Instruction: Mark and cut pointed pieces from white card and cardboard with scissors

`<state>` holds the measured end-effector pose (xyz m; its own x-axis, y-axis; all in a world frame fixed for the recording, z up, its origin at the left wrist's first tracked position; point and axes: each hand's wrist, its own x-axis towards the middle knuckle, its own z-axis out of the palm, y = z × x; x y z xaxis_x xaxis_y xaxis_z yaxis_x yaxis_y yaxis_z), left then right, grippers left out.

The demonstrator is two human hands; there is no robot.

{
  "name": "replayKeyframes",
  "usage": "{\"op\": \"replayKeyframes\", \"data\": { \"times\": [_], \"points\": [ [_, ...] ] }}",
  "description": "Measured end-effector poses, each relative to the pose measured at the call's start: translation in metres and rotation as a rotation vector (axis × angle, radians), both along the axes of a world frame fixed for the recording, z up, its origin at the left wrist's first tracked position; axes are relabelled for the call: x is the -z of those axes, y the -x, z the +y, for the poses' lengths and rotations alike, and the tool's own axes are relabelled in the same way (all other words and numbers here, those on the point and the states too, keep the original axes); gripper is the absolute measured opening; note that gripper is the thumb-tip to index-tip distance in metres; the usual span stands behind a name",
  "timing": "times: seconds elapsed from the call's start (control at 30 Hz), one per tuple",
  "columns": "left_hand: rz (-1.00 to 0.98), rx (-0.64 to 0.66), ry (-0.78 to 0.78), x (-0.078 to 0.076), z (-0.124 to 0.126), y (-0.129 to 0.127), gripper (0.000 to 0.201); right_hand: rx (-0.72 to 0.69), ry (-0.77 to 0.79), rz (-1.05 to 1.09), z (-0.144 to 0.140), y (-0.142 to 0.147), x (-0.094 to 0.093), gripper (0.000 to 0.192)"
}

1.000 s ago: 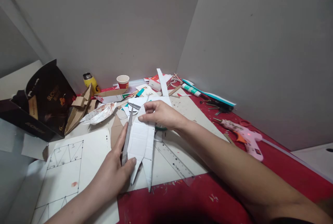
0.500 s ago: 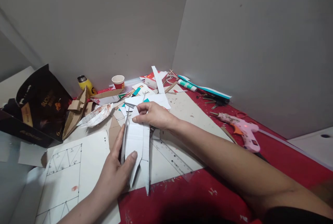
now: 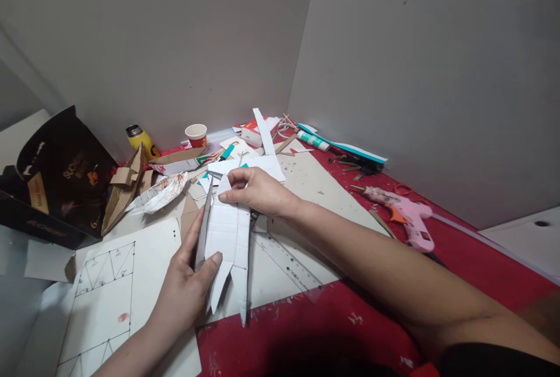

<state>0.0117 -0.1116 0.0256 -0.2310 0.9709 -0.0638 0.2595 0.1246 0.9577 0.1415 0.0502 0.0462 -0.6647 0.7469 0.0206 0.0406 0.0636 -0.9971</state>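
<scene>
A white cardboard piece (image 3: 226, 233), folded lengthwise with pointed ends, stands tilted between my two hands above the table. My left hand (image 3: 189, 272) wraps its left side, thumb pressed on the white face and fingers behind the darker side panel. With thumb and fingers, my right hand (image 3: 251, 190) pinches the upper end near the pointed tip. Two pointed flaps hang apart at the lower end. Beneath and to the right lies a clear ruler (image 3: 291, 266) on the pale board (image 3: 306, 190). The fingers behind the cardboard are partly hidden.
A pink glue gun (image 3: 409, 213) lies on the red cloth (image 3: 350, 336) at right. At left are a black box (image 3: 65, 184) and a sheet with drawn trusses (image 3: 105, 307). Behind stand a yellow bottle (image 3: 142, 142), a paper cup (image 3: 196, 135) and scattered cardboard scraps.
The folded cardboard has turned slightly, and its lower left flap now spreads more openly. Both hands keep their hold and appear a little farther left in view.
</scene>
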Motion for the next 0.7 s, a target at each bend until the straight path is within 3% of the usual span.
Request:
{"op": "replayKeyframes", "data": {
  "times": [0.17, 0.27, 0.4, 0.5, 0.7],
  "points": [
    [-0.076, -0.075, 0.021, -0.001, -0.001, -0.001, 0.078, 0.032, 0.028, 0.034, 0.001, -0.001, 0.0, 0.024],
    [-0.103, -0.147, 0.001, 0.003, 0.0, 0.004, 0.079, 0.052, 0.113, 0.108, 0.002, -0.001, -0.001, 0.043],
    [-0.124, -0.242, -0.123, 0.009, 0.003, 0.015, 0.08, -0.062, 0.222, 0.09, -0.008, 0.004, -0.001, 0.021],
    [-0.109, -0.253, -0.177, 0.009, 0.003, 0.018, 0.079, -0.178, 0.209, 0.031, -0.021, 0.009, 0.004, 0.018],
    [0.074, -0.268, -0.207, 0.008, 0.001, 0.013, 0.074, -0.132, 0.123, 0.004, -0.036, 0.016, 0.014, 0.008]
  ]
}}
